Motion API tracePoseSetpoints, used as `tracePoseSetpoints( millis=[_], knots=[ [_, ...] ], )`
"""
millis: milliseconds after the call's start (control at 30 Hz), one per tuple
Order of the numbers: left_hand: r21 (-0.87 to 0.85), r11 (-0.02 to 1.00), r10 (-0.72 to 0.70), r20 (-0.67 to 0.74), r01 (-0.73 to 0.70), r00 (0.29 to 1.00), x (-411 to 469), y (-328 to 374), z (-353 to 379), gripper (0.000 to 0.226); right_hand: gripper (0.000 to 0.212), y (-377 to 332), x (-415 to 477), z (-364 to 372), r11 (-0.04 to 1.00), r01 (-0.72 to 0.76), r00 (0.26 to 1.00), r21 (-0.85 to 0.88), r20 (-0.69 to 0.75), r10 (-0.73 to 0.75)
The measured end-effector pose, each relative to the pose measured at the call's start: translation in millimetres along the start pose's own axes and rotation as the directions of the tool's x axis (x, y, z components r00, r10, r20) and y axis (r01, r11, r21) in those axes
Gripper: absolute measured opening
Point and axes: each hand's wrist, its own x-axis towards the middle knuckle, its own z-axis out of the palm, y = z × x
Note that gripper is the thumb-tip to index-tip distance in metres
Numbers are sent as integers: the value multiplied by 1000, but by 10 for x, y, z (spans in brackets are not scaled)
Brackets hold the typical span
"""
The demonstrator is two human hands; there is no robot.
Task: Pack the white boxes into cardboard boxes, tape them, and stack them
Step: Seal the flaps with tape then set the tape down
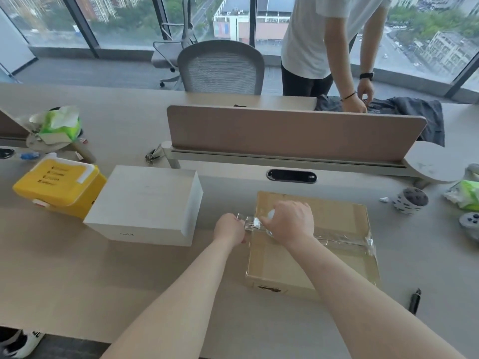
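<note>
Fingers (pixel 239 225) of left hand (pixel 229 229) and right hand (pixel 290 222) hold crinkled clear tape (pixel 251 222)

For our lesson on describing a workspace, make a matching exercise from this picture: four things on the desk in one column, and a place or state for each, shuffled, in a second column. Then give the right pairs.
Column one
1. white box
2. yellow case
3. black pen
4. cardboard box

Column two
A. lies right of the cardboard box, near the front edge of the desk
B. has clear tape across its top
C. is farthest left of the four
D. stands between the yellow case and the cardboard box

Pairs: 1-D, 2-C, 3-A, 4-B
</note>
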Motion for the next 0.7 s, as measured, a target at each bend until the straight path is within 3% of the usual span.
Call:
tracePoseSetpoints(
  millis=[300, 500, 633, 700],
  knots=[
    [-60, 997, -41, 24, 43, 999, 56, -98, 189, 26, 36, -51, -52, 67, 1000, 29, 999, 6, -35, -28],
    [-264, 952, -134, 92, 154, 987, 133, -148, 325, 18, 40, -48, -105, 71, 997, 51, 998, 59, -30, -49],
    [-249, 946, -173, 146, 206, 974, 39, -21, 300, 27, 39, -24, -106, 65, 992, 67, 998, 106, -19, -65],
    [-253, 938, -196, 184, 239, 963, 38, -22, 309, 20, 36, -14, -107, 72, 989, 66, 998, 136, -25, -64]
  ],
)
